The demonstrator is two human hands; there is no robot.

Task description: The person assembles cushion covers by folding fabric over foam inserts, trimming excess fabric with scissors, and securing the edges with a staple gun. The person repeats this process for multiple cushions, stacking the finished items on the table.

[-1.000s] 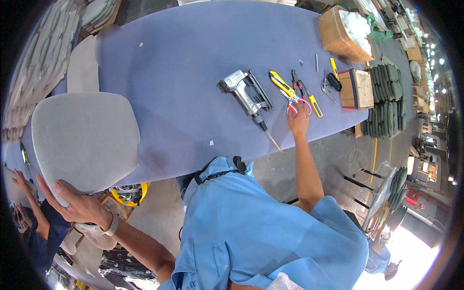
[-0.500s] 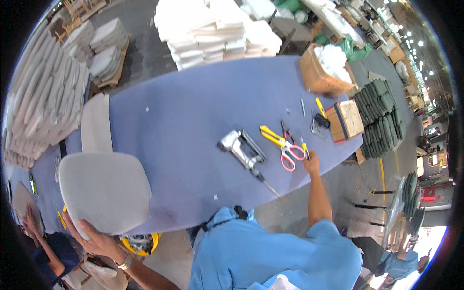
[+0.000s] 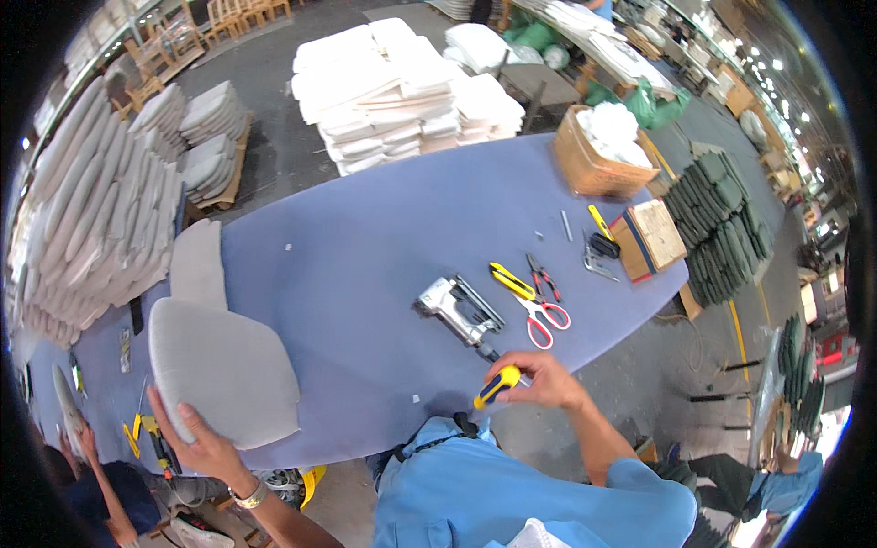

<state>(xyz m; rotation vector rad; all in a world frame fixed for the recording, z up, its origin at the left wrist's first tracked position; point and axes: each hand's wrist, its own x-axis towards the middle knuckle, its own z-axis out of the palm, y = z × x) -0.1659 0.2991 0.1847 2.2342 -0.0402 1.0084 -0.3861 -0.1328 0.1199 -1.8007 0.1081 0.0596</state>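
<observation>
you have one view, from your head, a wide fisheye looking steeply down on the blue table (image 3: 365, 237). your forearms enter from below, close; the workshop bends around the rim.

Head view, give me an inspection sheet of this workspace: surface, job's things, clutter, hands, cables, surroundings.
Surface: blue table, mostly bare.
Job's things: grey cushion at the near left edge; yellow-handled tool.
Clutter: staple gun, scissors, pliers, wooden box, cardboard box.
Hands: left hand on the cushion's near edge; right hand, fingers closed on the tool.
Cables: hose from the staple gun.
Surroundings: white foam stacks, grey cushion stacks, green pad stacks, another person lower left.
</observation>
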